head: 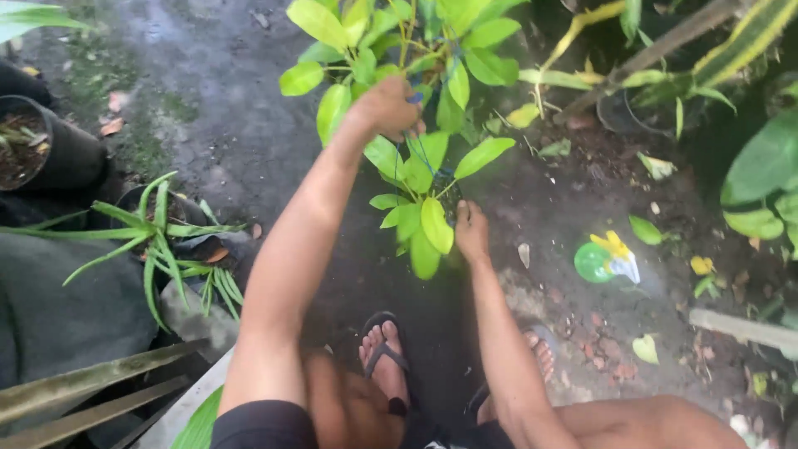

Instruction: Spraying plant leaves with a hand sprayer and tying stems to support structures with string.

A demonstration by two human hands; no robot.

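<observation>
1. Two hands are working one leafy green plant [420, 179] on dark soil: the left hand [389, 106] is closing round its upper stems, and the right hand [470, 230] is touching its base, grip unclear.
2. Two sandalled feet [384, 353] are resting below.
3. One black pot [50, 145] is sitting far left.

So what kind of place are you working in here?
Most likely an outdoor garden or plant nursery corner. The dark bare soil ground is damp and scattered with fallen leaves, a black plastic pot filled with earth stands at the left edge, and both hands work on a young bright-green leafy plant.
</observation>
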